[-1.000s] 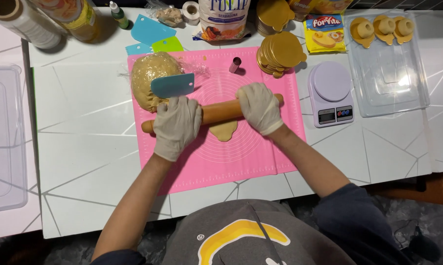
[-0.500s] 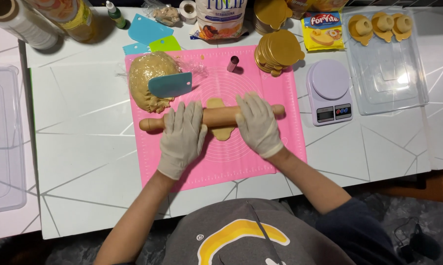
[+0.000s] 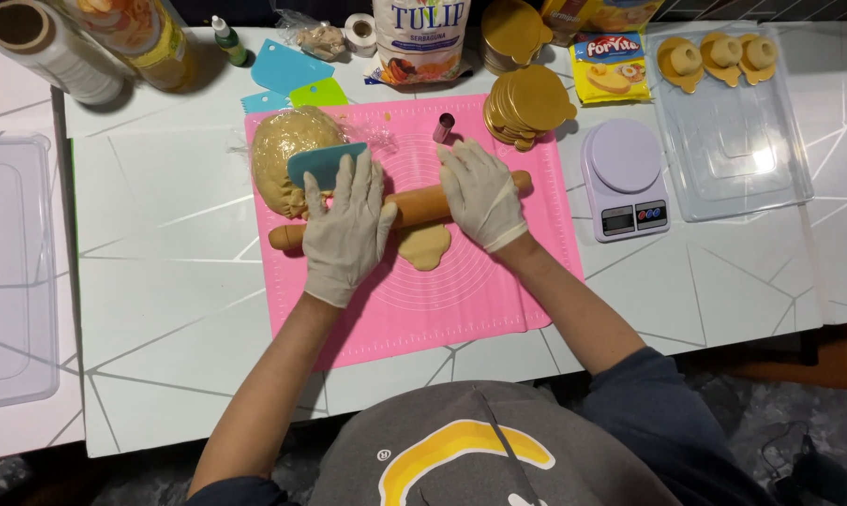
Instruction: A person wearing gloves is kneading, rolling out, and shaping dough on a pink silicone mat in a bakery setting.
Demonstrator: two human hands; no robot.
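**Dough piece under the pin, partly flattened**

Dough piece lies near the middle of the pink mat, a small tan oval that peeks out on my side of the wooden rolling pin. I judge it about half done: it looks flat where it shows, but it is small and its far part is hidden under the pin, so I cannot tell how even it is.

My left hand and my right hand, both gloved, rest flat on the pin with fingers spread and released, pressing down and not clenched around it. The pin lies slightly tilted across the mat, its left end lower in the picture.

Just beyond my left hand sits the big dough lump on clear wrap, with a teal scraper lying on it; most of the dough is unrolled. A small metal cutter stands at the mat's far edge. Gold cake boards are stacked beside it, then the scale, and a clear tray holds 3 finished pieces, with much room left on the white surface.
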